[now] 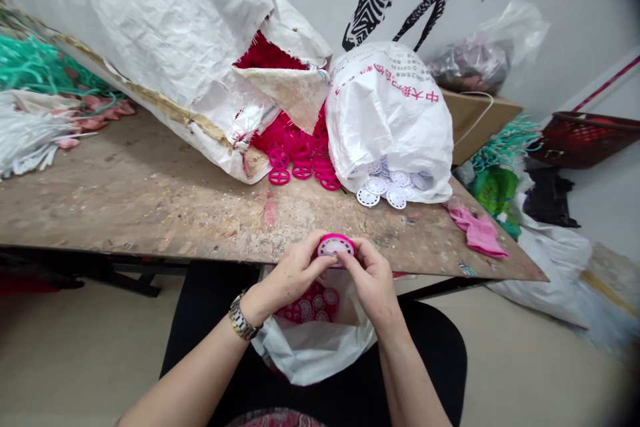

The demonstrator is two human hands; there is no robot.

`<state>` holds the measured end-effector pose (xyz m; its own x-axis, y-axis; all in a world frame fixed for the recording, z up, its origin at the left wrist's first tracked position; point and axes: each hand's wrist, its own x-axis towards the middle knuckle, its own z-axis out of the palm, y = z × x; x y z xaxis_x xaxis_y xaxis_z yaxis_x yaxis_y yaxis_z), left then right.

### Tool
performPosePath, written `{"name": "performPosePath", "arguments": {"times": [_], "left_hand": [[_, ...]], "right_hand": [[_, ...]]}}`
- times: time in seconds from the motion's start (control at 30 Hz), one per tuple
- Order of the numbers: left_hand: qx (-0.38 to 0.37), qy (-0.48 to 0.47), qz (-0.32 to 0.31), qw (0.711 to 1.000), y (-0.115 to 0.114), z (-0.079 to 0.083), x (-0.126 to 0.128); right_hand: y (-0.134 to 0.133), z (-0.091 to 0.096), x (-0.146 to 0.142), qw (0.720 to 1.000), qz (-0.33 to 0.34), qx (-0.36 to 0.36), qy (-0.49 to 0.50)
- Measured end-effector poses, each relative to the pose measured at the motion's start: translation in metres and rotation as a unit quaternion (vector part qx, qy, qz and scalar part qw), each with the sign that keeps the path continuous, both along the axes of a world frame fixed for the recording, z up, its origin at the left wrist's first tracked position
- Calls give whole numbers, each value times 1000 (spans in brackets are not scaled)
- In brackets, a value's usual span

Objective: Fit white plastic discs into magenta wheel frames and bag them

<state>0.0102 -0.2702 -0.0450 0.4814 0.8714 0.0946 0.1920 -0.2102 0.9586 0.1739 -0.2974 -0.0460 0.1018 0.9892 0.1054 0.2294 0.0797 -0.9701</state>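
Between my two hands is a round pink plastic wheel with a white slotted disc (335,246) set in it. My left hand (296,269), wearing a metal watch at the wrist, grips its left side with thumb and fingers. My right hand (369,276) pinches the right side, thumb on the white face. Below them, an open white sack (320,350) holds several pink-and-white pieces (316,303). On the table lie loose pink wheels (301,170), spilling from a large white woven sack (165,47). White discs (379,185) spill from a smaller printed sack (387,107).
The worn wooden table (150,200) ends just in front of my hands. A pink cloth piece (477,230) lies near its right corner. Green strands (45,67) and white strands (30,130) are at the far left. A cardboard box (477,123) and a dark red basket (585,140) stand right.
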Motion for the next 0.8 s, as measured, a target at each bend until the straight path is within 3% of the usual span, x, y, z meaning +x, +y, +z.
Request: {"name": "performPosePath", "arguments": {"times": [0.3, 0.43, 0.57, 0.7, 0.73, 0.8], "left_hand": [[45, -15, 27, 999, -5, -5, 1], [105, 14, 34, 994, -6, -5, 3], [132, 46, -9, 990, -3, 1, -1], [138, 108, -111, 978, 13, 14, -18], [150, 120, -108, 975, 21, 17, -23], [196, 154, -39, 968, 42, 20, -32]], "right_hand": [[-3, -4, -5, 999, -10, 27, 17], [-3, -4, -5, 1000, 6, 17, 20], [-3, -1, -2, 999, -7, 6, 38], [-5, 5, 12, 995, 84, -46, -20], [-6, 5, 17, 991, 111, -60, -47], [-11, 4, 25, 977, 162, -91, -104]]}}
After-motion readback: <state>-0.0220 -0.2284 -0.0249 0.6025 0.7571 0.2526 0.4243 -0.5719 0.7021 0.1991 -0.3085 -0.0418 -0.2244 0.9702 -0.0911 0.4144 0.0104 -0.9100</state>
